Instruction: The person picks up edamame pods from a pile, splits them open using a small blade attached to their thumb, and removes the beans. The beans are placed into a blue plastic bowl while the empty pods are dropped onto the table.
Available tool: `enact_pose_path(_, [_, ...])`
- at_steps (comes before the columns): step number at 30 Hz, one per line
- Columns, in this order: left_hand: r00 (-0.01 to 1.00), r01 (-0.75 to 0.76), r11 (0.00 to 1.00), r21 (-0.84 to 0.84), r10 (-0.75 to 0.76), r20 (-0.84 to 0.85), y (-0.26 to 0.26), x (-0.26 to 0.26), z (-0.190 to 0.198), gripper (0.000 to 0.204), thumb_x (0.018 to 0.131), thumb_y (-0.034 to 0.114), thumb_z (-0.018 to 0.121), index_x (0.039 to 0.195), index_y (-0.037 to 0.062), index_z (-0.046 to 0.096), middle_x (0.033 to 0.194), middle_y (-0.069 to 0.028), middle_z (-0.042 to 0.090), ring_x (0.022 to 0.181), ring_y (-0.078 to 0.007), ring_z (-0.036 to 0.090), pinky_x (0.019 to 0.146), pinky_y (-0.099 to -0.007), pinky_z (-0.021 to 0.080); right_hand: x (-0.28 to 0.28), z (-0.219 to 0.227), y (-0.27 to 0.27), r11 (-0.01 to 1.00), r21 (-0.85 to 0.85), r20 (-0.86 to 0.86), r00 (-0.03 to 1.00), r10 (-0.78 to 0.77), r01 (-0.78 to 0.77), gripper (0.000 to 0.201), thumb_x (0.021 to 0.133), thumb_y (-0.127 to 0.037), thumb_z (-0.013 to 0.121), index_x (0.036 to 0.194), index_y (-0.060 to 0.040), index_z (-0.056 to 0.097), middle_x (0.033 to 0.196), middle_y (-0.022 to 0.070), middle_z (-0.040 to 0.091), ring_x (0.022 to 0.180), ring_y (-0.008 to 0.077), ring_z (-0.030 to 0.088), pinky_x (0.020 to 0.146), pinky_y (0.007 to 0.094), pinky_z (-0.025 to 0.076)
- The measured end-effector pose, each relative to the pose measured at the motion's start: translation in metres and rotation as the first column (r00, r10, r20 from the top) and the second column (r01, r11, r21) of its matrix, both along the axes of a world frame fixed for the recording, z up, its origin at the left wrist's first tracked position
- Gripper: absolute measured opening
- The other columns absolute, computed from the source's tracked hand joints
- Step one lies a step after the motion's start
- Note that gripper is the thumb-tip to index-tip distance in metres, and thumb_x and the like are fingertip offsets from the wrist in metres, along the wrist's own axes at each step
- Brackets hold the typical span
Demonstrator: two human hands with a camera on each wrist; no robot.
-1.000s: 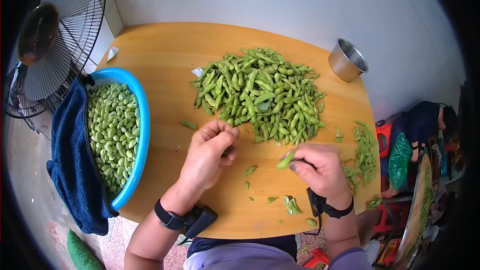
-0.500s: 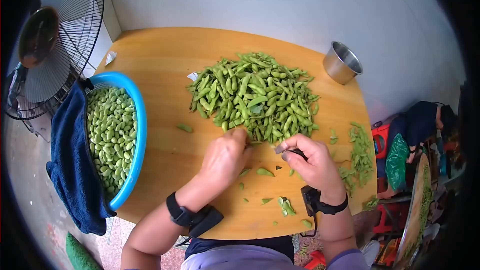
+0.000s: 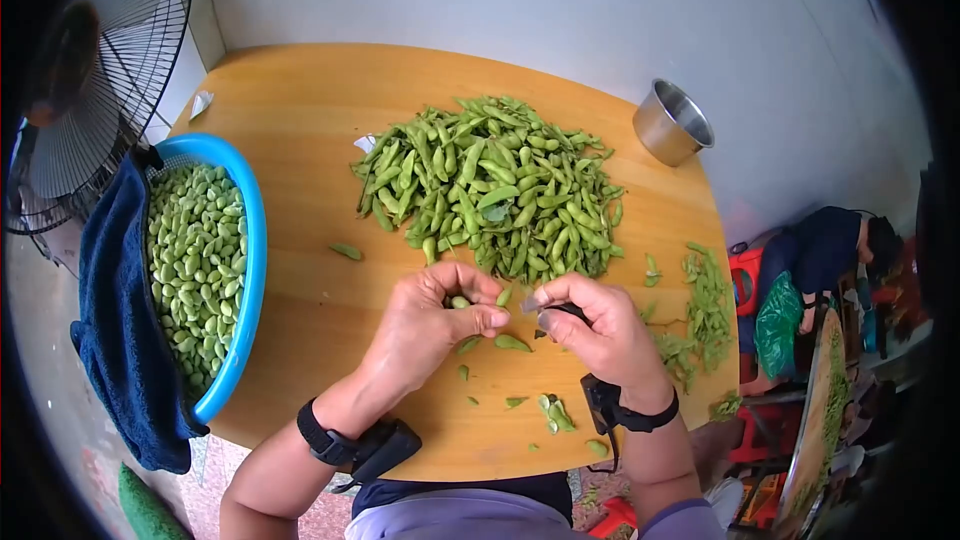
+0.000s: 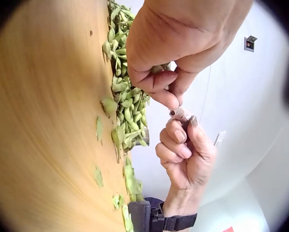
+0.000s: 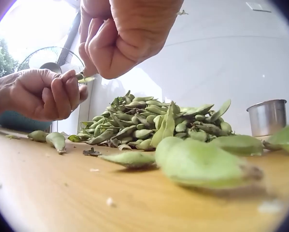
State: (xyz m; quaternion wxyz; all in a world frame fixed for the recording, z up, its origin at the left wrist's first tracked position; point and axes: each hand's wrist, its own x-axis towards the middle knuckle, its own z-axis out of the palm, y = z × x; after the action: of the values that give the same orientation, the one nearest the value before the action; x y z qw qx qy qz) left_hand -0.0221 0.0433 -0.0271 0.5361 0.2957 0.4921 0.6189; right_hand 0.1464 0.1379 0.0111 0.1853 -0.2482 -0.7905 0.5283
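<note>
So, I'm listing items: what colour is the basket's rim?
Bright blue rim, seen best in head view.

The head view looks down at the table [image 3: 300,340] from highest and farthest. The left wrist view, tipped sideways (the table stands almost upright), faces the right hand [image 4: 185,157] from close by the left hand [image 4: 183,43]. The right wrist view skims low toward the pod pile [image 5: 149,123], which all three share.

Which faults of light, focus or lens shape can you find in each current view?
Head view: rounded black corners, table edge looks bowed; left wrist view: dark corners, faint shading across the wood; right wrist view: window glare washed out at upper left, nearest pod looming and slightly soft.
</note>
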Motion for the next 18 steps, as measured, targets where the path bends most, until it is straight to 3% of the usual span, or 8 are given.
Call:
enact_pose_path(1, [0.992, 0.008, 0.999, -0.046, -0.013, -0.127, -0.001, 0.0, 0.0, 0.019, 0.069, -0.002, 0.071, 0.083, 0.002, 0.059, 0.069, -0.0024, 0.061, 0.063, -0.0074, 0.055, 0.059, -0.0201, 0.043, 0.0, -0.001, 0.0, 1.0, -0.016, 0.023, 1.0, -0.018, 0.018, 0.012, 0.082, -0.003, 0.056, 0.092, 0.0025, 0.056, 0.069, 0.0012, 0.056, 0.06, 0.0042, 0.048, 0.054, 0.0198, 0.04])
enact_pose_path(5, [0.992, -0.078, 0.991, 0.109, 0.088, -0.09, -0.002, 0.005, -0.004, 0.015, 0.069, 0.0, 0.072, 0.08, 0.0012, 0.062, 0.068, -0.0013, 0.061, 0.065, -0.0064, 0.054, 0.061, -0.0209, 0.044, -0.002, 0.001, -0.006, 0.982, -0.173, 0.024, 0.997, -0.067, 0.07, 0.014, 0.083, -0.003, 0.056, 0.095, 0.0024, 0.055, 0.074, -0.0005, 0.056, 0.065, 0.0032, 0.048, 0.057, 0.0186, 0.04])
enact_pose_path(7, [0.939, -0.035, 0.996, 0.082, 0.061, -0.338, -0.005, 0.004, 0.001, 0.012, 0.069, 0.0, 0.072, 0.077, 0.0009, 0.063, 0.07, -0.0012, 0.063, 0.068, -0.0064, 0.055, 0.064, -0.0214, 0.045, -0.005, 0.004, -0.01, 0.949, -0.306, -0.005, 0.996, -0.084, 0.078, 0.015, 0.084, -0.003, 0.054, 0.098, 0.0022, 0.053, 0.078, -0.001, 0.055, 0.068, 0.0028, 0.048, 0.06, 0.0179, 0.04])
enact_pose_path(10, [0.951, -0.024, 0.998, 0.059, 0.04, -0.305, -0.007, 0.008, 0.005, 0.01, 0.069, 0.0, 0.072, 0.074, 0.0006, 0.063, 0.074, -0.0024, 0.064, 0.07, -0.0071, 0.056, 0.066, -0.0219, 0.046, -0.004, 0.003, -0.011, 0.939, -0.341, -0.02, 0.998, -0.058, 0.047, 0.014, 0.084, -0.002, 0.053, 0.098, 0.0018, 0.052, 0.081, 0.0003, 0.055, 0.071, 0.0032, 0.048, 0.063, 0.018, 0.04])
enact_pose_path(14, [0.884, -0.056, 0.988, 0.144, 0.116, -0.452, -0.009, 0.01, 0.001, 0.011, 0.068, -0.004, 0.07, 0.074, 0.0002, 0.063, 0.076, -0.0049, 0.064, 0.07, -0.01, 0.059, 0.065, -0.0234, 0.047, -0.003, -0.002, -0.01, 0.974, -0.223, -0.008, 1.0, -0.025, 0.022, 0.011, 0.084, -0.001, 0.053, 0.095, 0.0014, 0.052, 0.081, 0.0007, 0.054, 0.073, 0.0044, 0.048, 0.064, 0.019, 0.041])
enact_pose_path(16, [0.786, -0.053, 0.968, 0.247, 0.193, -0.587, -0.01, 0.009, 0.002, 0.012, 0.067, -0.007, 0.068, 0.075, -0.0005, 0.062, 0.075, -0.0068, 0.063, 0.07, -0.0138, 0.061, 0.064, -0.0251, 0.048, -0.004, -0.002, -0.012, 0.981, -0.192, -0.001, 1.0, -0.028, 0.027, 0.011, 0.083, 0.0, 0.054, 0.094, 0.0009, 0.051, 0.082, 0.0014, 0.053, 0.075, 0.0053, 0.048, 0.066, 0.0198, 0.041])
enact_pose_path(18, [0.79, -0.066, 0.953, 0.294, 0.23, -0.569, -0.009, 0.009, 0.0, 0.011, 0.067, -0.006, 0.068, 0.074, 0.0001, 0.061, 0.072, -0.0082, 0.061, 0.066, -0.0173, 0.06, 0.06, -0.0274, 0.047, -0.005, -0.002, -0.013, 0.98, -0.198, -0.011, 0.999, -0.031, 0.028, 0.011, 0.083, 0.0, 0.055, 0.093, 0.0008, 0.051, 0.083, 0.0015, 0.053, 0.075, 0.0055, 0.048, 0.067, 0.02, 0.041])
